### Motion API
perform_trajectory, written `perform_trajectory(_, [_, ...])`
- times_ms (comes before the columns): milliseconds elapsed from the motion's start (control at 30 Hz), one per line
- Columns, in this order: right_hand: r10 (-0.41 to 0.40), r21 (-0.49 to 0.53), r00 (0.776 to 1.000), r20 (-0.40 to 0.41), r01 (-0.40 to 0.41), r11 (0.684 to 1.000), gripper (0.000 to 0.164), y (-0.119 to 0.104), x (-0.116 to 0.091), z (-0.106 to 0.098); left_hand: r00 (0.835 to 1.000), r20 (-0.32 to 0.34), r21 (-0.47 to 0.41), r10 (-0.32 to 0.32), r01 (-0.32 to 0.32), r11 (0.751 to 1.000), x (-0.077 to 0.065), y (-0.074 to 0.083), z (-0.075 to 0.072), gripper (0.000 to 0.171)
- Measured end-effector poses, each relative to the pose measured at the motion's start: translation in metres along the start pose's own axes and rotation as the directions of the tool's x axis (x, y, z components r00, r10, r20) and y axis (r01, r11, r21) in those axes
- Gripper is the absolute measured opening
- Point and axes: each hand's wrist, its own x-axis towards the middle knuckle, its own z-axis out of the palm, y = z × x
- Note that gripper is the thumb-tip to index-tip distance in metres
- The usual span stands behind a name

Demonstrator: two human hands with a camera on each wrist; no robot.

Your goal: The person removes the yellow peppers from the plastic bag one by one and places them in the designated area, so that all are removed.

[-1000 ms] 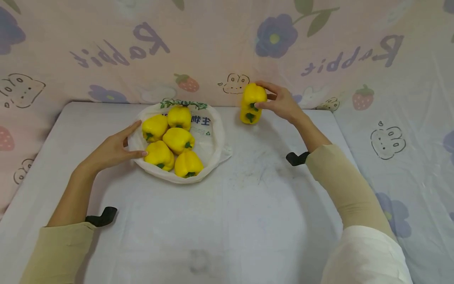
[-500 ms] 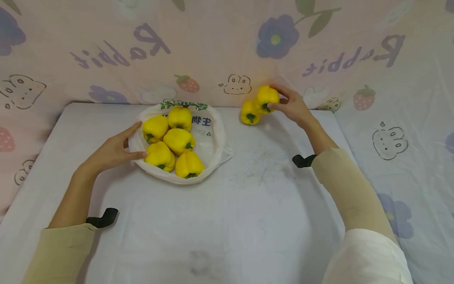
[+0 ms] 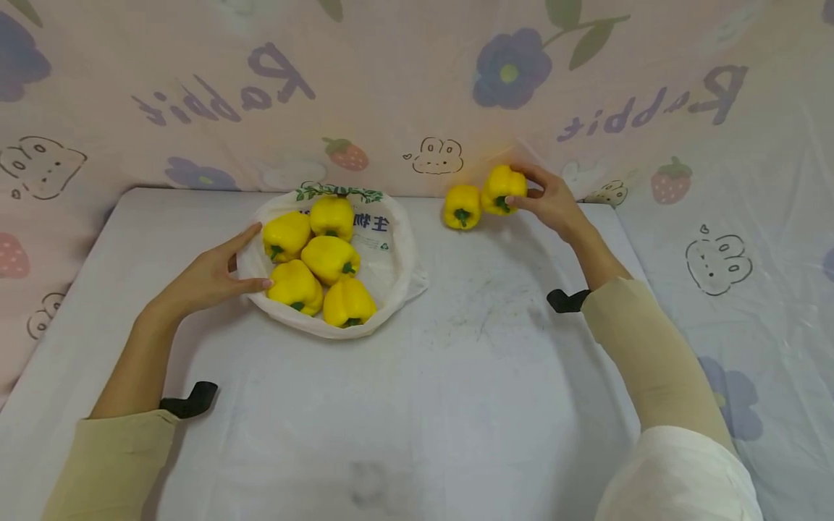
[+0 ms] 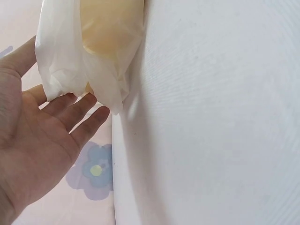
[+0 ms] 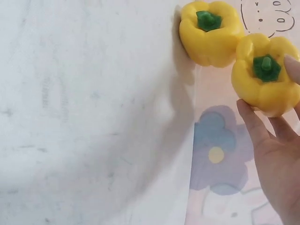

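Gripping one yellow pepper (image 3: pixel 502 188) in the right hand (image 3: pixel 552 206) at two o'clock in the head view, just beside a second pepper (image 3: pixel 462 207) lying on the white tabletop (image 3: pixel 293 420) toward eight o'clock; spreading the left hand (image 3: pixel 207 276) wide, touching the white bag (image 3: pixel 381 278) at nine o'clock on its rim, with five peppers (image 3: pixel 330 259) inside

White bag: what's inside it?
Five yellow peppers show through the open top of the bag. Whatever lies beneath them is covered; the left wrist view shows only blurred yellow through its wall, so more underneath can't be ruled out.
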Motion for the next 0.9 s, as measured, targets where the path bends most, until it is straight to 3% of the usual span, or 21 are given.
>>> perform_trajectory(367, [0.016, -0.003, 0.999, 0.044, -0.015, 1.0, 0.068, 0.016, -0.005, -0.001, 1.0, 0.006, 0.011, -0.003, 0.003, 1.0, -0.002, -0.003, 0.002, 0.105])
perform_trajectory(633, [0.058, 0.008, 0.997, 0.057, -0.058, 0.998, 0.068, 0.013, -0.011, 0.004, 1.0, 0.009, 0.01, 0.0, 0.0, 1.0, -0.003, -0.004, 0.003, 0.106])
perform_trajectory(733, [0.044, 0.009, 0.997, 0.061, -0.044, 0.999, 0.068, 0.023, -0.009, 0.007, 1.0, 0.009, 0.015, -0.003, 0.003, 1.0, -0.004, -0.005, 0.004, 0.106])
perform_trajectory(900, [0.018, 0.02, 0.998, 0.064, -0.019, 1.0, 0.065, 0.021, -0.012, 0.011, 1.0, -0.004, 0.01, 0.005, -0.005, 1.0, -0.004, -0.005, 0.003, 0.104])
